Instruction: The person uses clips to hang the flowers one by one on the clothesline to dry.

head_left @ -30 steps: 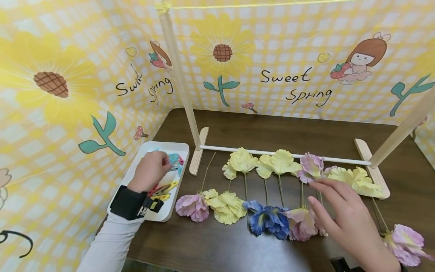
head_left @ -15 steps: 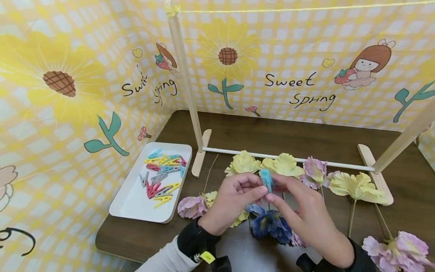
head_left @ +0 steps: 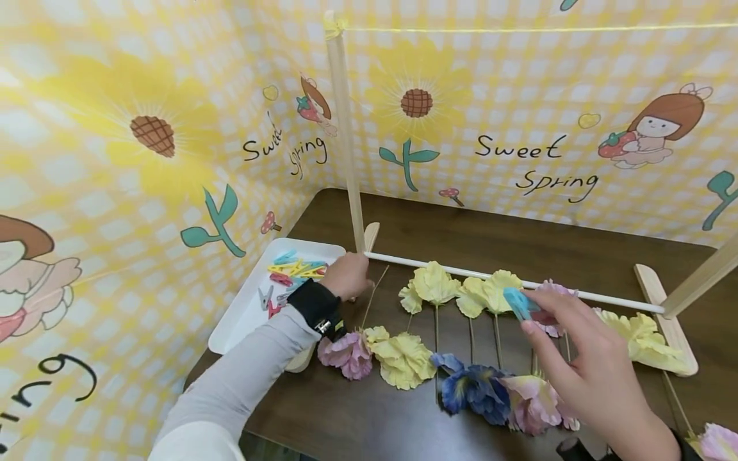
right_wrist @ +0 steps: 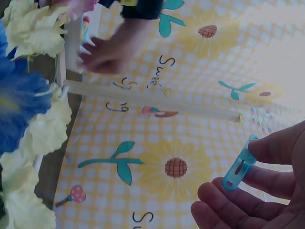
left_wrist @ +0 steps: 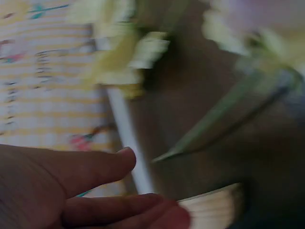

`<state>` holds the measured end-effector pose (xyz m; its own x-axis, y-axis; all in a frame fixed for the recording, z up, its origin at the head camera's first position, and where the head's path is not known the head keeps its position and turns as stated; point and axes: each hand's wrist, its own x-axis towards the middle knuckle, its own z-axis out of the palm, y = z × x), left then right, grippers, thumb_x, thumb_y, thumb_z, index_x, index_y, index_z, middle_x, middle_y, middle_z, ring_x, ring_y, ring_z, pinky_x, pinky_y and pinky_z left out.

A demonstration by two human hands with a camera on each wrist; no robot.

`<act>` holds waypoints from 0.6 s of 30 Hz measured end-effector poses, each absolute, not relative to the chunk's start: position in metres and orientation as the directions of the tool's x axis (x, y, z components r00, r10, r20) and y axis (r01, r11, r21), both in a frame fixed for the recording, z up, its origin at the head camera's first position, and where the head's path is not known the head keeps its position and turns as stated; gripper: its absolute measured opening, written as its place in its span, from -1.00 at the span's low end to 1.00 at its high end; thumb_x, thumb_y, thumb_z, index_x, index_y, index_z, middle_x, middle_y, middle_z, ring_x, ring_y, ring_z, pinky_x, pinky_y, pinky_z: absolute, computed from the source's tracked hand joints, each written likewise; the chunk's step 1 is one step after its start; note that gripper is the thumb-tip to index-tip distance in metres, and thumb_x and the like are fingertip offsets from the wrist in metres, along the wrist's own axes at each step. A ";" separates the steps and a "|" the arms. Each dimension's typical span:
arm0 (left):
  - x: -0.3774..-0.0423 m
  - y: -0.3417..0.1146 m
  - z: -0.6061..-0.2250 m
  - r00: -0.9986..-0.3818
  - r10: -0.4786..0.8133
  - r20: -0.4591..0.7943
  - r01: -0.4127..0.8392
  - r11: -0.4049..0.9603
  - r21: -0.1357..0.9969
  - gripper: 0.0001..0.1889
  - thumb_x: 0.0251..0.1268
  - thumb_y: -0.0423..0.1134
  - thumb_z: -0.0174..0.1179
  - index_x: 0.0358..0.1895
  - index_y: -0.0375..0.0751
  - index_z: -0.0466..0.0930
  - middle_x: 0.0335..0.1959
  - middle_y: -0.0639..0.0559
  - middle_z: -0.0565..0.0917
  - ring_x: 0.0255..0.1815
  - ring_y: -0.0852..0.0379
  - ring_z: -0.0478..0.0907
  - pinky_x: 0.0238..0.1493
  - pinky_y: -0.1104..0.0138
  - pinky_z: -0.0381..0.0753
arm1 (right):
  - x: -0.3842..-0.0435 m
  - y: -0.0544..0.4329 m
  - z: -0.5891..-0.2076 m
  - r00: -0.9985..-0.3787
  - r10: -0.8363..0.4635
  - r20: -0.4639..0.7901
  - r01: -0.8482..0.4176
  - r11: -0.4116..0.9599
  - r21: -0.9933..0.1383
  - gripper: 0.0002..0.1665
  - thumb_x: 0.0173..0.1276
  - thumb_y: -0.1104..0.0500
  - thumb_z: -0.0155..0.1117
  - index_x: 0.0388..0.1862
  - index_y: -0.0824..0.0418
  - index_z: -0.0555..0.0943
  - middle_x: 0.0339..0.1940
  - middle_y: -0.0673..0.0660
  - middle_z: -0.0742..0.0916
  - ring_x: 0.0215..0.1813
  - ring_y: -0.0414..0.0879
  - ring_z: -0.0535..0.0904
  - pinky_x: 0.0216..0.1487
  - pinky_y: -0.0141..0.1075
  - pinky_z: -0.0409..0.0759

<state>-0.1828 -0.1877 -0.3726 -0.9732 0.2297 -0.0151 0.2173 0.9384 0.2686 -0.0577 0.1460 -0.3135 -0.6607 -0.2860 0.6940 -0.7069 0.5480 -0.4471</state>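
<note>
My right hand (head_left: 594,365) pinches a light blue clothespin (head_left: 519,303) between thumb and fingers, above the row of artificial flowers. The right wrist view shows that clothespin (right_wrist: 239,164) held against the fingers. My left hand (head_left: 348,276) hovers by the foot of the left wooden post, over the tray's right edge. Seen from the left wrist, its extended fingers (left_wrist: 95,171) hold nothing. Nearest to it lies a pink flower (head_left: 346,355) with its bare stem pointing up toward the white rod (head_left: 403,261). Yellow flowers (head_left: 435,283) and a blue flower (head_left: 478,390) lie further right.
A white tray (head_left: 236,326) at the left holds several coloured clothespins (head_left: 296,267). Wooden posts (head_left: 344,128) stand on wooden feet, joined low by the rod, and a yellow string (head_left: 519,29) runs across above. Patterned cloth surrounds the brown table (head_left: 415,224).
The left hand reached into the tray, met the right hand with the blue clothespin, and has gone back left without it. The right hand now has the clothespin and has moved right.
</note>
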 end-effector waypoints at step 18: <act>-0.161 -0.203 -0.349 -0.969 0.221 0.111 0.247 0.824 0.510 -0.70 0.22 -0.40 0.28 -0.67 -0.21 0.51 -0.79 0.08 0.50 -0.81 0.24 0.46 -0.67 0.38 0.46 | -0.067 0.175 -0.293 -0.601 -0.273 0.751 -0.680 0.669 -0.301 -0.48 0.52 -0.07 0.07 0.11 0.34 0.61 -0.14 0.18 0.62 -0.06 -0.46 0.39 -0.01 -0.61 0.24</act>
